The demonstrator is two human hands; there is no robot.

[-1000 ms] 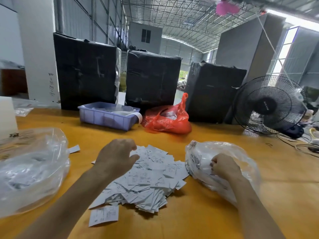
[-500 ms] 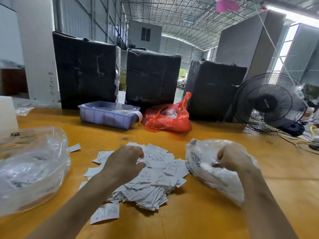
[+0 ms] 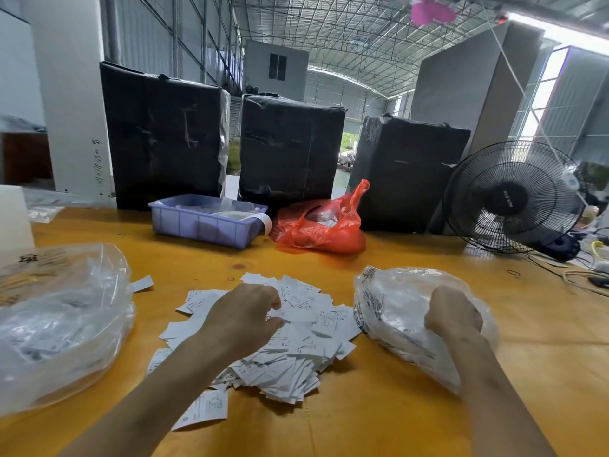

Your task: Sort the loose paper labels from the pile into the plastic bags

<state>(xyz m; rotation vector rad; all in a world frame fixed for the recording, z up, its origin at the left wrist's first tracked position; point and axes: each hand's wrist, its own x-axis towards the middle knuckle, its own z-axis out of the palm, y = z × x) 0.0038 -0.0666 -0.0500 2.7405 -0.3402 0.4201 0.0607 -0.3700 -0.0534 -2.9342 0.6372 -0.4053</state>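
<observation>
A pile of small white paper labels (image 3: 296,351) lies on the orange table (image 3: 379,420) in front of me. My left hand (image 3: 242,316) is over the pile's middle, fingers curled, pinching a label from the top. To the right lies a clear plastic bag (image 3: 392,301) with labels inside; my right hand (image 3: 453,315) grips its upper part in a fist. A second, larger clear plastic bag (image 3: 62,321) holding labels sits at the left. One label (image 3: 204,409) lies apart at the pile's near edge, another label (image 3: 141,283) near the left bag.
At the back stand three black wrapped boxes (image 3: 290,150). A purple tray (image 3: 206,219) and a red plastic bag (image 3: 321,225) sit before them. A black fan (image 3: 512,196) and cables occupy the right rear. A white block (image 3: 13,219) is at far left.
My left hand has drawn back onto the pile's middle and closed on a label. My right hand rose and shifted right along the right bag, still gripping it.
</observation>
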